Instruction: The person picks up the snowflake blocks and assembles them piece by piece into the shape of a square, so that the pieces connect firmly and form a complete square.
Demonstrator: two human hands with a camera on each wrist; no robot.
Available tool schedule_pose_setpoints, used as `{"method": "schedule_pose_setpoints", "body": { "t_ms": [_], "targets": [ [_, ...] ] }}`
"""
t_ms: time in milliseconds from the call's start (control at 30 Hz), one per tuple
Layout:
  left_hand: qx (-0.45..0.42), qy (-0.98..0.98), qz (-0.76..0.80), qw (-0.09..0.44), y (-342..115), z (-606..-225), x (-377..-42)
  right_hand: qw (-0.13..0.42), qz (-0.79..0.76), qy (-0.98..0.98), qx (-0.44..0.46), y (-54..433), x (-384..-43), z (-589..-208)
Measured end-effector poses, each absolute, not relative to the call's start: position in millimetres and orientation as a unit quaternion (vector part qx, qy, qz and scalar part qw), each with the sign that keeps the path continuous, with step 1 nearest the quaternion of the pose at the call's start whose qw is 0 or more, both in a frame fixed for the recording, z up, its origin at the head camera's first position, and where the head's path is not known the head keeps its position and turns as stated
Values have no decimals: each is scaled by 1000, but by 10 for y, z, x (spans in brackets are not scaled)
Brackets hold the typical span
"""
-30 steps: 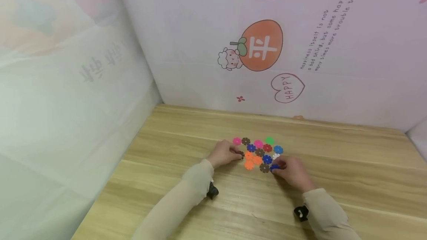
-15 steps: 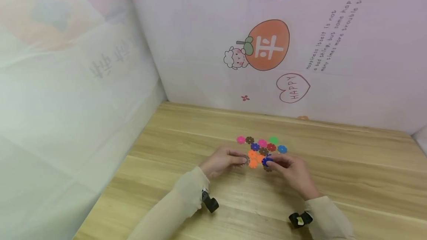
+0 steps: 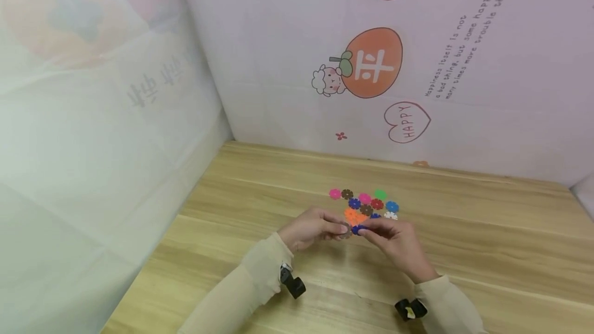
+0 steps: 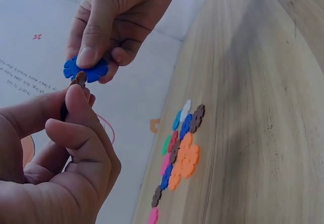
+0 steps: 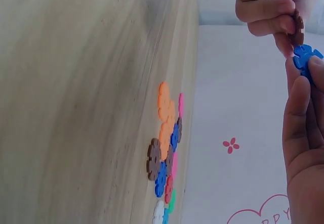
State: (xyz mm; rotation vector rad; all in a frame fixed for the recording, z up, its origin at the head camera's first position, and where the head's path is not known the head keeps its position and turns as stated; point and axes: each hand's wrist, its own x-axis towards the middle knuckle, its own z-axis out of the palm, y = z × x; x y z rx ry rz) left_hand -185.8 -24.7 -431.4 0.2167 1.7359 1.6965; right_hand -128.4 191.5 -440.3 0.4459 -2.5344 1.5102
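Note:
My left hand pinches a brown notched plastic disc, a snowflake-shaped building piece, between thumb and fingers. Between the thumb and fingers of my right hand is a blue notched disc. Both pieces are held up above the table, edge to edge. They stand at an angle to each other, and their notched rims meet in both wrist views. Just behind the hands lies a flat cluster of more discs: orange ones, a white one, a green one, plus pink, red, brown and blue ones.
A wood-grain table carries the cluster. Behind it rises a printed white cloth wall, and another cloth wall stands along the left. Black wrist cameras hang at both cuffs.
Both hands have picked their discs up from the table and moved toward each other. The brown and blue discs, apart before, now meet at their edges.

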Motion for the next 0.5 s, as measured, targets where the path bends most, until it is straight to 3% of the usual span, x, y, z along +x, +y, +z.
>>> {"method": "schedule_pose_setpoints", "body": {
  "t_ms": [267,500],
  "targets": [
    [89,657,654,364,-252,-4286,-1830,109,501,-841,173,1891,-1240,-4401],
    [70,636,672,372,-236,-4268,-1810,100,538,-824,147,1853,-1206,-4371]
  ]
}}
